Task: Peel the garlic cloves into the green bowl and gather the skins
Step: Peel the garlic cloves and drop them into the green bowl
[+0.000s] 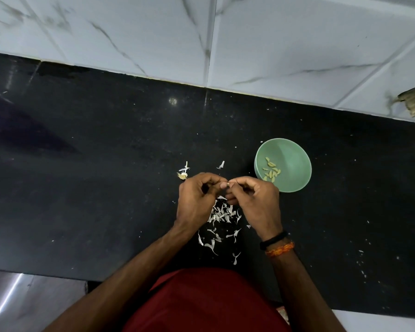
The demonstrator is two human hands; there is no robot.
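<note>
My left hand (pixel 198 198) and my right hand (pixel 255 201) meet fingertip to fingertip over the black counter, both with curled fingers pinching a small garlic clove (pixel 231 184) that is mostly hidden between them. To the right stands the green bowl (pixel 295 161) with several peeled cloves (pixel 271 171) inside. A pile of white garlic skins (pixel 222 215) lies on the counter right below my hands, with more scattered toward the counter's near edge.
A garlic root stub with skin bits (pixel 183 174) lies left of my hands, and another skin scrap (pixel 221 165) lies behind them. The black counter (pixel 94 164) meets a white tiled wall (pixel 249 44) at the back. A brownish scrap (pixel 413 100) sits far right on the tiles.
</note>
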